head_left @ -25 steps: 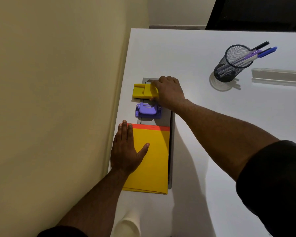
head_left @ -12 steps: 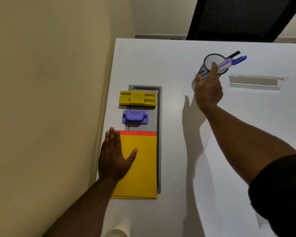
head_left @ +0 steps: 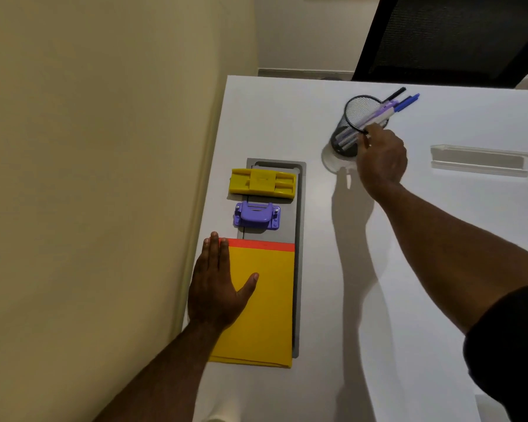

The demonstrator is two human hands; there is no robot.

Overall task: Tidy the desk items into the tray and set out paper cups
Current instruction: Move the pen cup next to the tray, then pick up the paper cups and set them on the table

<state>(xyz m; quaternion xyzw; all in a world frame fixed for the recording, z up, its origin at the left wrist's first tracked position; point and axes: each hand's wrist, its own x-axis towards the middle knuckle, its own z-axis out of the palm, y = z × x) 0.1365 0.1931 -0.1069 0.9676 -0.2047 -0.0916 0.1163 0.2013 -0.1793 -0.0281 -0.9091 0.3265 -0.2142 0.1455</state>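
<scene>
Lying flat and spread, palm down, the left hand (head_left: 215, 295), pressing on the near-left part of the yellow notepad (head_left: 264, 303) with its red top strip; thumb angling out across the yellow sheet, fingers reaching toward the strip; covering the near stretch of the grey tray (head_left: 298, 190), the notepad, hanging slightly past the tray's near end; sitting in the tray beyond the notepad, the purple hole punch (head_left: 256, 215), and beyond that, across the far end and overlapping the tray's left rim, the yellow stapler (head_left: 262, 183); reaching well to the right over the white desk (head_left: 363, 300), the right hand (head_left: 381, 156), fingers curling at the near side of the black mesh pen holder (head_left: 355, 124), touching or just closing on it; whether gripping yet, cannot tell; leaning out of the holder's rim to the right, several pens (head_left: 393, 108), black, purple and blue; resting farther right on the desk, apart from the hand, a clear plastic strip holder (head_left: 479, 159).
</scene>
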